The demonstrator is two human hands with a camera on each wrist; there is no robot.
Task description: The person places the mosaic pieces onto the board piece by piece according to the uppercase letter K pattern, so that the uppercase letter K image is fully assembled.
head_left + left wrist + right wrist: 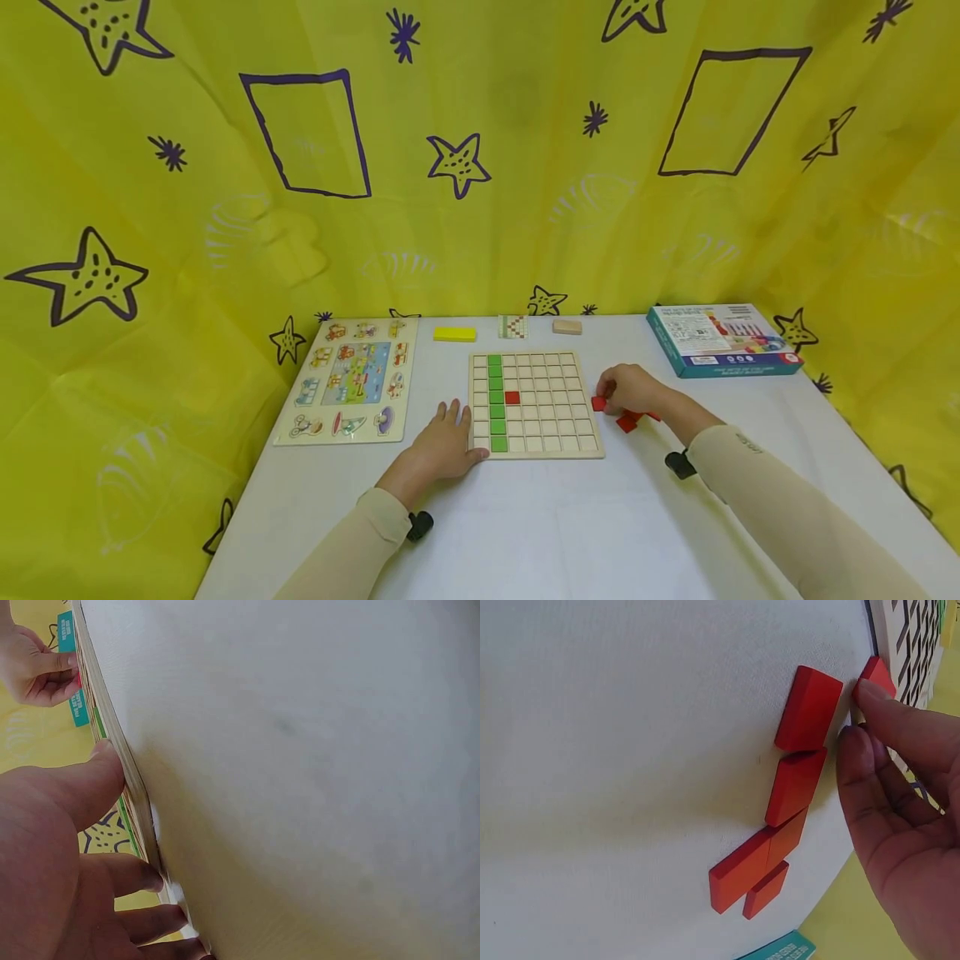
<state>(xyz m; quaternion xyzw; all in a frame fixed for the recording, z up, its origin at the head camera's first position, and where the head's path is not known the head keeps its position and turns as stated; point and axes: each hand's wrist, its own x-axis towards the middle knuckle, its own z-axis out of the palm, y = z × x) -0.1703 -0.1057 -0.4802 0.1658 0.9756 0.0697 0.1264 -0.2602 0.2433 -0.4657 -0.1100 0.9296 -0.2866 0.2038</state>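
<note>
A wooden grid board (pixel 551 417) lies mid-table with a column of green blocks (pixel 495 404) and one red square (pixel 512 397) in it. My left hand (pixel 459 432) lies flat on the table, its thumb and fingers (pixel 105 761) against the board's left edge (pixel 124 761). To the right of the board, my right hand (pixel 613 395) pinches a small red block (pixel 597 403), whose corner shows at the fingertips (pixel 870 694) in the right wrist view. Several loose red blocks (pixel 795 787) lie on the table under that hand.
A picture peg puzzle (pixel 348 379) lies left of the board. Behind the board are a yellow block (pixel 454 334), a pattern card (pixel 513 327) and a plain wooden block (pixel 567 327). A teal box (pixel 722 339) sits at the back right. Yellow cloth surrounds the table.
</note>
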